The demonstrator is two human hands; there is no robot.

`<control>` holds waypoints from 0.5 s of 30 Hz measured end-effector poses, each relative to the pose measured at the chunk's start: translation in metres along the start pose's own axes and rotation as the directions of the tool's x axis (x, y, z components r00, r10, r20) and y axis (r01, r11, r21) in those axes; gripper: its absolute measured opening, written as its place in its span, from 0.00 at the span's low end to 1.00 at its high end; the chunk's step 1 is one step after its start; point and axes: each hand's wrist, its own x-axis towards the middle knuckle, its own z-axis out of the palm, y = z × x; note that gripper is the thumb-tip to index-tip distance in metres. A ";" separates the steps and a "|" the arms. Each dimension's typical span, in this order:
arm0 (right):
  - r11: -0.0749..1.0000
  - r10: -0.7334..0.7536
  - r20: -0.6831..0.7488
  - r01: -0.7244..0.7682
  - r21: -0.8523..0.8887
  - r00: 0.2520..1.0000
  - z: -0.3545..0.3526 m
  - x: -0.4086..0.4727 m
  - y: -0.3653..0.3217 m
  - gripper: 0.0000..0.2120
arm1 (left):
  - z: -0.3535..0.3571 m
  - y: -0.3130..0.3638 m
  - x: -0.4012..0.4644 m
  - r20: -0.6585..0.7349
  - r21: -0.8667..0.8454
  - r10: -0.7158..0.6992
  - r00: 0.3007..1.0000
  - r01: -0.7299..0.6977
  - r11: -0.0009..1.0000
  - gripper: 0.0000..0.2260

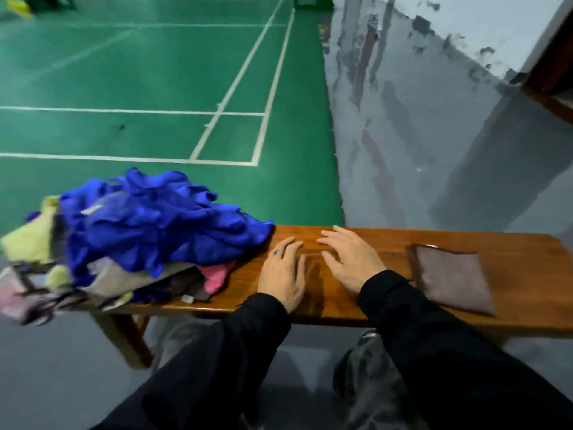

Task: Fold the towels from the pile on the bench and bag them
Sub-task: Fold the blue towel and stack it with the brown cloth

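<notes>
A loose pile of towels (pixel 148 225) covers the left end of the wooden bench (pixel 527 252), with bright blue ones on top and yellow, grey and pink ones beneath. A folded grey-brown towel (pixel 452 279) lies flat on the bench at the right. Between pile and folded towel, my left hand (pixel 283 271) and my right hand (pixel 348 259) hover over or rest on the bare wood, fingers spread and holding nothing. No bag is in view.
Beyond the bench lies a green court floor (pixel 155 88) with white lines. Grey concrete floor (pixel 434 150) runs to the right, up to a wall and a dark door frame (pixel 552 66). My knees are below the bench's front edge.
</notes>
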 end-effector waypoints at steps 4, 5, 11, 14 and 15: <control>0.972 -0.104 -0.023 0.107 0.210 0.994 0.017 0.050 -0.107 0.16 | -0.087 -0.052 -0.016 -0.299 0.074 -0.068 0.952 0.094 0.993 0.17; 0.959 -0.125 -0.033 0.129 0.253 0.992 0.020 0.060 -0.130 0.16 | -0.106 -0.064 -0.022 -0.359 0.118 -0.063 0.931 0.112 0.987 0.17; 0.892 -0.202 -0.129 0.237 0.385 0.971 0.045 0.103 -0.222 0.27 | -0.175 -0.112 -0.058 -0.594 0.188 -0.086 0.800 0.242 0.952 0.14; 0.935 -0.184 -0.131 0.214 0.282 0.974 0.055 0.122 -0.237 0.21 | -0.192 -0.125 -0.062 -0.616 0.188 -0.085 0.783 0.251 0.949 0.15; 0.943 -0.179 -0.174 0.220 0.251 0.968 0.055 0.125 -0.239 0.15 | -0.196 -0.126 -0.063 -0.621 0.184 -0.086 0.779 0.252 0.950 0.15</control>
